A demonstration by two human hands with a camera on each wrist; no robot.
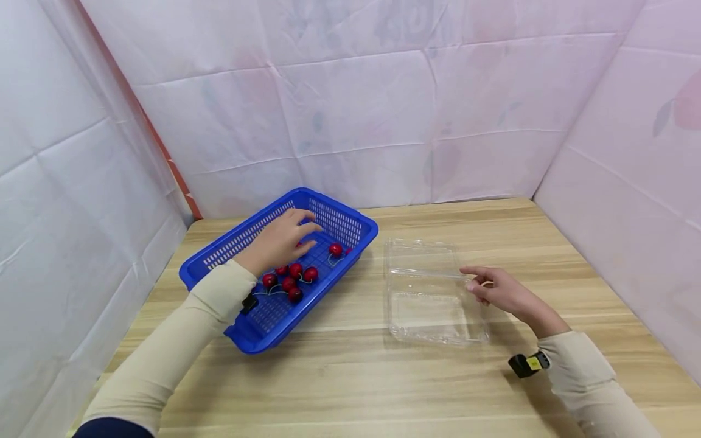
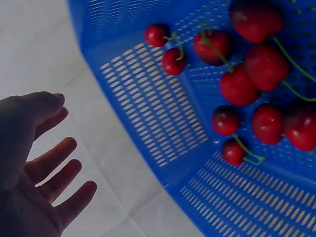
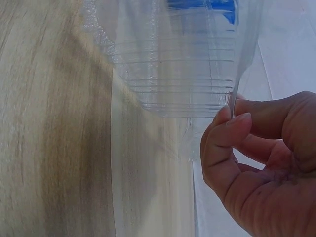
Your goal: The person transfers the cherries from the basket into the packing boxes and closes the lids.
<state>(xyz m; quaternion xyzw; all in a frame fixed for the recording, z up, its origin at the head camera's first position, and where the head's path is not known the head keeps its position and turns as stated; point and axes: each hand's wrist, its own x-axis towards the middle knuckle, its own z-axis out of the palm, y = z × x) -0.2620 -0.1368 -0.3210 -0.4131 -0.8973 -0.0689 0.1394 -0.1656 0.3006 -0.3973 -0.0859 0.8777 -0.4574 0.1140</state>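
My left hand (image 1: 283,239) hovers over the blue plastic basket (image 1: 368,231), its fingers loosely spread and holding nothing. Below it, several red cherries (image 1: 296,271) with green stems lie on the basket floor. In the left wrist view the hand (image 2: 42,173) is apart from the cherries (image 2: 266,66), beyond the basket's slotted wall (image 2: 153,103). On the right, a clear plastic clamshell box (image 1: 427,307) lies with its lid unfolded. My right hand (image 1: 504,294) pinches the box's right edge between thumb and fingers, as the right wrist view shows close up.
A wooden table (image 1: 339,389) carries both the basket and the box, with the basket at left and the box at right. White printed cloth (image 1: 350,109) hangs behind and along both sides. Each wrist wears a small black camera (image 1: 528,365).
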